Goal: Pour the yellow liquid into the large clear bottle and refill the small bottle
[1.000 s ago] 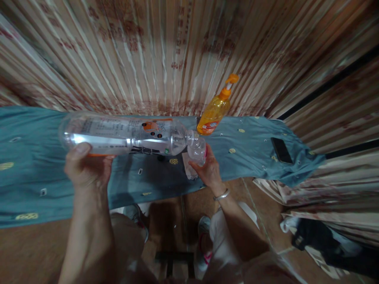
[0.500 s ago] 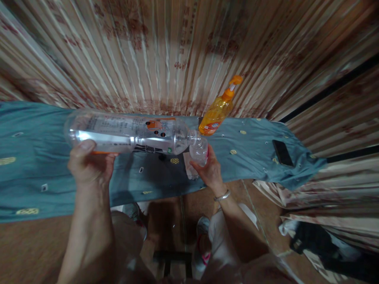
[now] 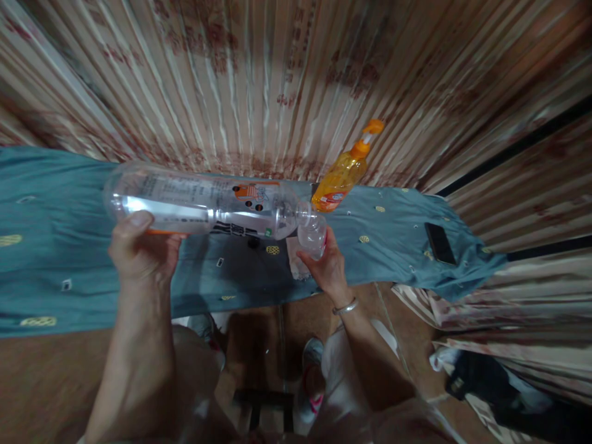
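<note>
A large clear plastic bottle with a printed label lies nearly level in the air, its neck pointing right. My left hand is closed round its base end, thumb on the near side. In my right hand is a small clear plastic cup, tilted, its mouth at the bottle's neck. Whether the two rims touch I cannot tell. How much liquid is in the bottle or cup does not show clearly. Under the cup, a pale folded cloth lies on the table and is partly hidden.
Behind the cup stands an orange pump bottle of yellow liquid. A black phone lies at the right on the teal tablecloth. Patterned curtains hang along the back. Below are a dark stool and dark cloth.
The view has shifted slightly. Both hands keep their hold, and the bottle's neck stays at the cup; its base end sits a touch higher.
</note>
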Tool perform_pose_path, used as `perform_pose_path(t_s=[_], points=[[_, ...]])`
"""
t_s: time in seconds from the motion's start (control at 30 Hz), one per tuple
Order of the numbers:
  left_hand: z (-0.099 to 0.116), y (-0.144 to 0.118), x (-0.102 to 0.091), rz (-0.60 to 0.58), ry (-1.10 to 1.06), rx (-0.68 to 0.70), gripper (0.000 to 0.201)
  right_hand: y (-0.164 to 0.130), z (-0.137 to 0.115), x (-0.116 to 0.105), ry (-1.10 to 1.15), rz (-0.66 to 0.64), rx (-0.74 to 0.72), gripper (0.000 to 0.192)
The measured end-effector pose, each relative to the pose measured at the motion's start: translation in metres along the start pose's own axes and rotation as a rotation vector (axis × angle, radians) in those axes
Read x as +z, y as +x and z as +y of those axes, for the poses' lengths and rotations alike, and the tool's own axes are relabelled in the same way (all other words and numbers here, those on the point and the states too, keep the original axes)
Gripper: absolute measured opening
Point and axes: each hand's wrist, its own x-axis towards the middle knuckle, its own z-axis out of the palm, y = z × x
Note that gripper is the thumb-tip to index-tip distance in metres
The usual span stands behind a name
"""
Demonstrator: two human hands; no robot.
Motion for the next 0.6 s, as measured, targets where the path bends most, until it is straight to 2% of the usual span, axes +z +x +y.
perform_pose_path(t_s=[0.27, 0.47, 0.6], points=[[0.0036, -0.0036, 0.0052, 0.072, 0.012, -0.029, 0.070, -0.0003, -0.0053, -0.0012, -0.007, -0.018, 0.037, 0.082], [0.0047, -0.0028, 0.0027, 0.004, 0.020, -0.011, 0.067, -0.0005, -0.0027, -0.0012, -0.014, -0.024, 0.015, 0.080], [0.0052, -0.0027, 0.0013, 0.031, 0.016, -0.032, 0.067, -0.0010, 0.0013, 0.0004, -0.021, -0.009, 0.003, 0.081]])
